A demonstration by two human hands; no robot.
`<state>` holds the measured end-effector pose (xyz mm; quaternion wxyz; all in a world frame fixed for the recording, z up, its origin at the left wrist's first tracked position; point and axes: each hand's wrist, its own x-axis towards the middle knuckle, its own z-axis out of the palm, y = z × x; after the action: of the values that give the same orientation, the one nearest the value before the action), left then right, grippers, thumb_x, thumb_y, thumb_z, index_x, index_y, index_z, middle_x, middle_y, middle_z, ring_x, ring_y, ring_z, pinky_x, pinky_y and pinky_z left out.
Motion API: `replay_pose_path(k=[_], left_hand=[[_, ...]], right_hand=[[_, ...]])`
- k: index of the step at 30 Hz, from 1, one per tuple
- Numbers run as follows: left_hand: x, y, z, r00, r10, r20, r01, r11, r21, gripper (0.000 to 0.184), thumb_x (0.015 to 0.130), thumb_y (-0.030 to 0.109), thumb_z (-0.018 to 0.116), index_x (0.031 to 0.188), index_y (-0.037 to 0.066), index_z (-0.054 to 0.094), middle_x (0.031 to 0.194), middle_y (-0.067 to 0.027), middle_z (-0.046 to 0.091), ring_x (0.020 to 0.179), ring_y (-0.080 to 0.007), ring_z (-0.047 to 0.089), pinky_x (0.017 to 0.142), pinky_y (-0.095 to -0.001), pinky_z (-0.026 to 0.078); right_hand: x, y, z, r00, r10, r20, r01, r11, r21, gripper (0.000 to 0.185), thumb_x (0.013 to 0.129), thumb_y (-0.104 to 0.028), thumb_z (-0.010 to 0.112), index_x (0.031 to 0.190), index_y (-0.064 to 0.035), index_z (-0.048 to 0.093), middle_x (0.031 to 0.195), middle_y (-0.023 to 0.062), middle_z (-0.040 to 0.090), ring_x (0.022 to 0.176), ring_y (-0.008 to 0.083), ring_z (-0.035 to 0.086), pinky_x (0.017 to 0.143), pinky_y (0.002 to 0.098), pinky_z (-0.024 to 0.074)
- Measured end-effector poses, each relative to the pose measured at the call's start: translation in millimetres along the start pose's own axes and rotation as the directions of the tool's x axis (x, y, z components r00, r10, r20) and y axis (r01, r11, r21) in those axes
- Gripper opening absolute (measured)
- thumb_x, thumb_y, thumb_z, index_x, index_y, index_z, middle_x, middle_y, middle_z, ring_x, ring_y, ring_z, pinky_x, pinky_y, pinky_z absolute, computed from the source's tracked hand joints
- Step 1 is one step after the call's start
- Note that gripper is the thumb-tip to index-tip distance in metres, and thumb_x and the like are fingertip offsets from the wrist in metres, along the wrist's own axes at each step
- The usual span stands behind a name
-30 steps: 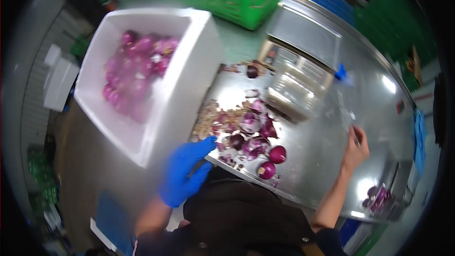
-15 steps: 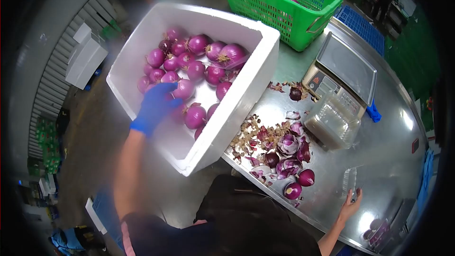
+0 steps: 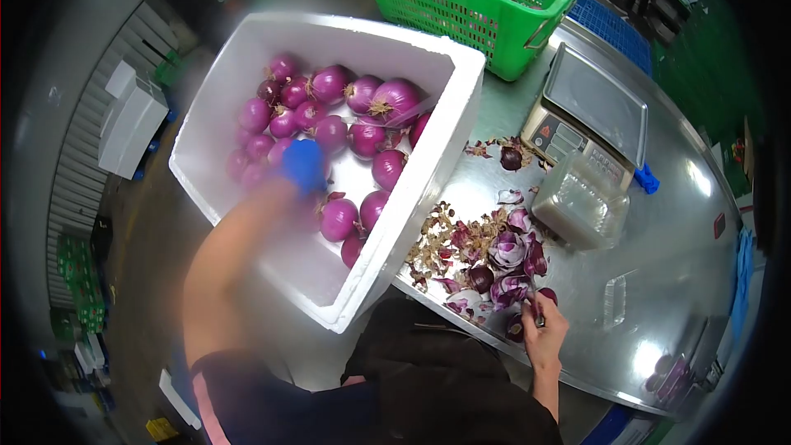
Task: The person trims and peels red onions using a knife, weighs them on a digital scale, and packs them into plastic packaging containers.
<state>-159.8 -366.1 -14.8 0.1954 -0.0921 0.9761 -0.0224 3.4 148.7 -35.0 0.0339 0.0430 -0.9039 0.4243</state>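
Note:
My left hand [image 3: 305, 166], in a blue glove, is inside the white foam box [image 3: 412, 235], over red onions [image 3: 331, 133]. It is blurred, its fingers are hidden beneath it, and whether it grips an onion cannot be made out. My bare right hand [image 3: 545, 336] is closed round a small knife [image 3: 539, 313] with a thin blade pointing away from me. It is at the table's near edge, beside loose purple onion skins [image 3: 507, 287] and peeled layers. A red onion [image 3: 547, 295] and another dark one [image 3: 515, 328] lie partly behind that hand.
Dry onion peelings [image 3: 449, 239] litter the metal table [image 3: 659, 272]. Beyond them stand a scale [image 3: 597, 99] and a stack of clear plastic trays [image 3: 581, 202]. One clear tray [image 3: 615, 302] lies alone at right. A green basket [image 3: 470, 16] with onions is at the back.
My right hand has moved left from the single clear tray to the onion skins, with the knife in it. My left hand has shifted slightly right within the box and its fingers have turned from view.

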Motion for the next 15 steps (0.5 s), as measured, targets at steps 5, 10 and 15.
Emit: replay_pose_path(k=[5, 10, 15], left_hand=[[-18.4, -10.5, -37.9, 0.992, -0.125, 0.026, 0.123, 0.875, -0.469, 0.094, 0.059, 0.031, 0.086, 0.139, -0.001, 0.051, 0.131, -0.0208, 0.062, 0.122, -0.0299, 0.06, 0.103, -0.037, 0.048], [-74.5, 16.6, -99.7, 0.99, 0.051, -0.128, -0.136, 0.521, -0.842, 0.099, 0.063, 0.036, 0.084, 0.146, 0.0, 0.043, 0.147, -0.0167, 0.047, 0.133, -0.0273, 0.049, 0.11, -0.0394, 0.042], [-133.0, 73.6, -83.6, 0.816, 0.143, -0.56, -0.576, 0.12, -0.809, 0.083, 0.074, 0.031, 0.082, 0.144, 0.004, 0.045, 0.147, -0.0135, 0.048, 0.127, -0.0249, 0.055, 0.103, -0.0358, 0.049]], right_hand=[[1.1, -13.4, 3.9, 0.996, 0.01, 0.087, -0.015, 0.998, 0.057, 0.027, 0.081, -0.004, 0.072, 0.107, -0.003, 0.067, 0.085, 0.0133, 0.067, 0.072, 0.024, 0.067, 0.067, 0.0328, 0.0515], [11.1, -5.9, 4.7, 0.99, -0.021, 0.141, 0.01, 0.997, 0.078, 0.03, 0.082, -0.011, 0.077, 0.109, -0.0019, 0.066, 0.086, 0.0141, 0.067, 0.073, 0.0273, 0.068, 0.067, 0.0341, 0.0512], [30.8, -17.2, -5.4, 0.974, -0.091, 0.207, 0.062, 0.988, 0.144, 0.033, 0.081, -0.017, 0.079, 0.107, -0.0019, 0.065, 0.084, 0.0137, 0.066, 0.072, 0.0296, 0.066, 0.066, 0.035, 0.0504]])
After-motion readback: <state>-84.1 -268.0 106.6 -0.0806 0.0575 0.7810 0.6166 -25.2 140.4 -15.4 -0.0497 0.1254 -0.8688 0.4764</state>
